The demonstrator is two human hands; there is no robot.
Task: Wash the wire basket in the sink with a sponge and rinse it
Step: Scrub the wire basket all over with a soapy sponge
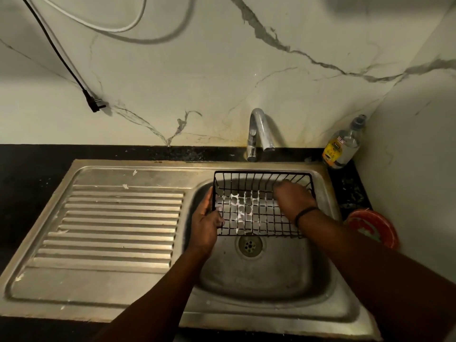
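Note:
A black wire basket (249, 183) hangs tilted over the steel sink bowl (261, 272), its mesh bottom filmed with white soap suds. My left hand (204, 223) grips the basket's left edge, fingers curled round the wire. My right hand (292, 197) is inside the basket at its right side, fingers curled down against the mesh. A sponge may be under it, but none shows. The tap (259, 130) stands behind the basket and no water stream is visible.
A ribbed steel drainboard (116, 223) lies left of the bowl. A clear soap bottle with a yellow label (343, 146) stands at the back right corner. A red round dish (375, 225) sits on the dark counter at the right. A black plug (95, 103) hangs on the wall.

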